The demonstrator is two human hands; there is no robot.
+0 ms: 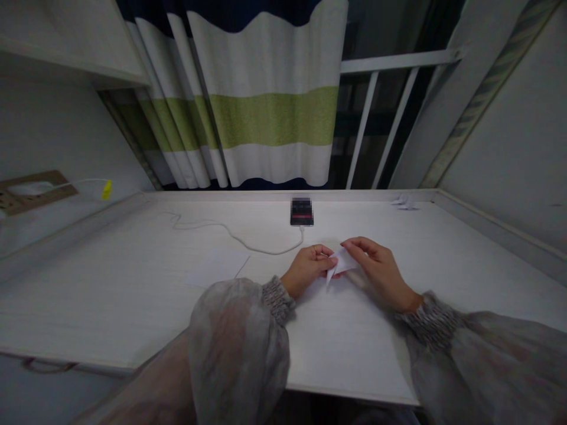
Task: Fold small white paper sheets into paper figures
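Two sheer grey sleeves (pixel 239 336) are reaching over a white wood-grained surface (pixel 345 348). I'm watching the left hand (pixel 306 270) clamping its fingers on a small, folded white paper (pixel 345 261) between both hands, the right hand (pixel 378 268) pinching its upper edge. Beyond, a thin white cable (pixel 248 245) is joining a black rectangular phone (pixel 302 212).
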